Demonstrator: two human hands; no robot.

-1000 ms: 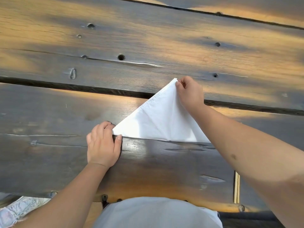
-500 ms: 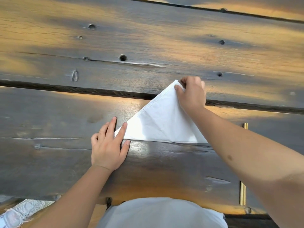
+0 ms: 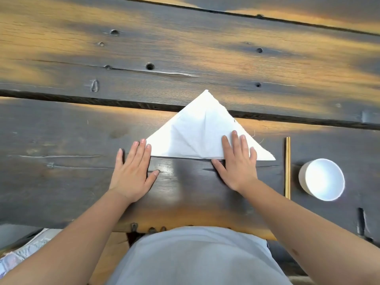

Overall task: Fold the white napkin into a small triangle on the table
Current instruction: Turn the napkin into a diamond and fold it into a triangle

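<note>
Two flat hands are all that hold this fold in place, and neither one is gripping anything; your left hand [image 3: 133,171] lies palm down with fingers spread, its fingertips [image 3: 148,145] just touching the left corner of the white napkin [image 3: 197,134], while most of the palm rests on bare table [image 3: 61,128]; your right hand [image 3: 236,165] is also open and flat, its fingers pressing on the right part of the cloth and its palm crossing the near edge onto the wood; the napkin lies as a wide triangle, long edge toward you, apex pointing away across the dark gap between the planks; judged against the task, it seems too large yet, so another fold probably remains; the risk lies in that next move: the layers are loose, and if you lift one corner while the other is pinned only by fingertips, the stack may slide or fan apart on the smooth, glossy wood; the right corner sticks out past your right hand unpinned, so it could flip or drag; creases already running through the middle may pull a new fold off line; the frayed threads on the right edge could snag; watch too the chopsticks [image 3: 287,167] just beside that corner and the white bowl [image 3: 321,178] beyond them, since a sweeping forearm could knock either
</note>
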